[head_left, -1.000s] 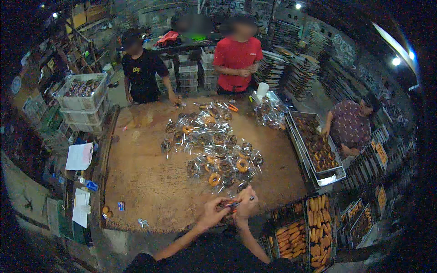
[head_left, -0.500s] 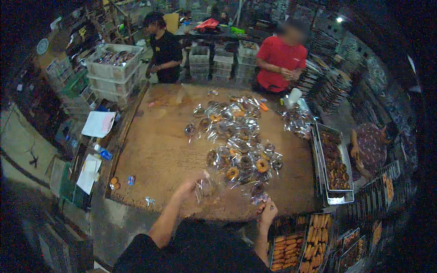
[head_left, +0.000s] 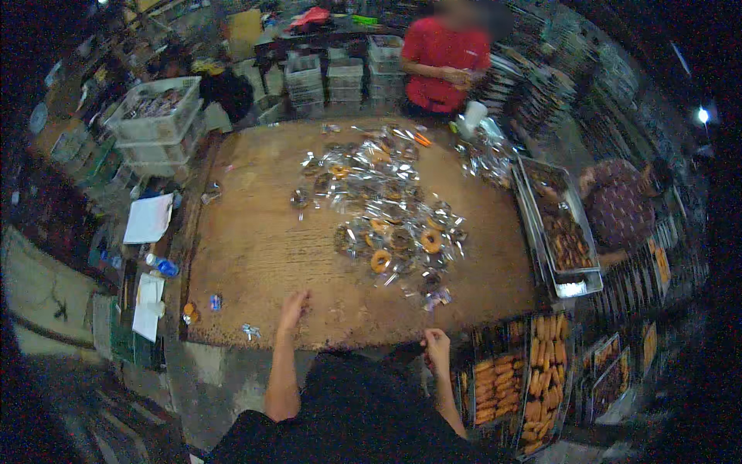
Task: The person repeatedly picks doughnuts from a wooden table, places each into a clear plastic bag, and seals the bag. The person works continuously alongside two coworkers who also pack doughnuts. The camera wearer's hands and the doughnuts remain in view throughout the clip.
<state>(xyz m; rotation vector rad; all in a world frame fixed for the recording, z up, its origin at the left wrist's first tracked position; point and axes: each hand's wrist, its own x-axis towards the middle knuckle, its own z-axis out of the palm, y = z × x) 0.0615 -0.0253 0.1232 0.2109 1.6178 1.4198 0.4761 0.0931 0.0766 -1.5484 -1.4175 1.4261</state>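
Note:
My left hand (head_left: 293, 311) is over the near edge of a wooden table (head_left: 255, 255), its fingers apart and nothing seen in it. At the same edge, farther right, my right hand (head_left: 437, 346) is closed, fingertips pinched together; whatever it may hold is too small and dark to make out. Just beyond it lies a clear-wrapped dark doughnut (head_left: 431, 282). A wide heap of wrapped doughnuts (head_left: 386, 193) runs up the table's middle, some dark-topped. Plain golden ones, such as a ring doughnut (head_left: 380, 261), show among them.
Metal trays (head_left: 595, 280) of dark pastries stand along the right edge. Lower right are trays of golden stick pastries (head_left: 498, 387). Stacked plastic crates (head_left: 154, 127) rise at the far left. A person in red (head_left: 444, 62) stands across; another person (head_left: 618, 203) is at right.
The whole view has shifted. My left hand has drawn back, and the clear wrapping by it is gone from view. My right hand has moved away from the wrapped doughnut at the near edge.

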